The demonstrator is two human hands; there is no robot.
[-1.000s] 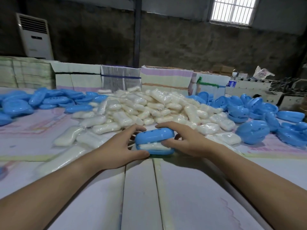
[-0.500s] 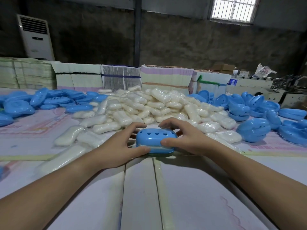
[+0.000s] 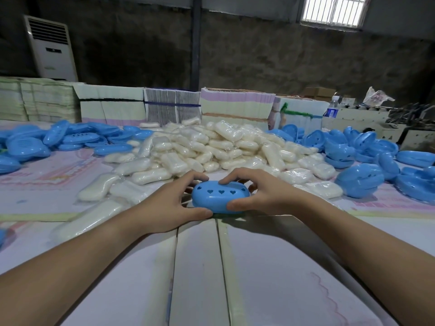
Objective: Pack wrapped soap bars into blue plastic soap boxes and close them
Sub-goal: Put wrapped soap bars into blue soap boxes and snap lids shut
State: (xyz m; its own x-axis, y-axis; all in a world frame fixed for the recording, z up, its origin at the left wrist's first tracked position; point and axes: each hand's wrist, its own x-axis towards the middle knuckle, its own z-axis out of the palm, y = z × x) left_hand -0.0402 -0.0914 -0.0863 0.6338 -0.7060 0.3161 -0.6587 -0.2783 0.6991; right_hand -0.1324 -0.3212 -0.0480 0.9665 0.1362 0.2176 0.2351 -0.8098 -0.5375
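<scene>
Item in hand: one blue soap box [image 3: 220, 196], oval, lid down with a row of heart cut-outs on top, sitting on the near part of the worktop [image 3: 200, 267] directly ahead of you, just in front of the heap of wrapped soap bars [image 3: 211, 149]. Your left hand [image 3: 164, 205] takes its left end, thumb along the near lower edge and fingers curled over the far side; your right hand [image 3: 263, 194] takes the right end, thumb on the near edge and fingertips on the lid top. Grip state: both hands closed around the box, one at each end. Both forearms reach straight forward and converge on the box, wrists low to the worktop. Handling, as a judgement: the box looks like a thin, stiff, smooth plastic shell, light even with a bar inside, and likely slick under dry fingers; hold it at the ends and press along the rim where lid meets base, not on the perforated crown, which may flex. Whether the seam is fully snapped shut all round cannot be told from here. Stock to hand: loose blue lids and bases [image 3: 70, 140] heaped at the left, more blue halves [image 3: 360, 180] at the right, and bundled stacks of flat cartons [image 3: 171, 105] along the far edge.
</scene>
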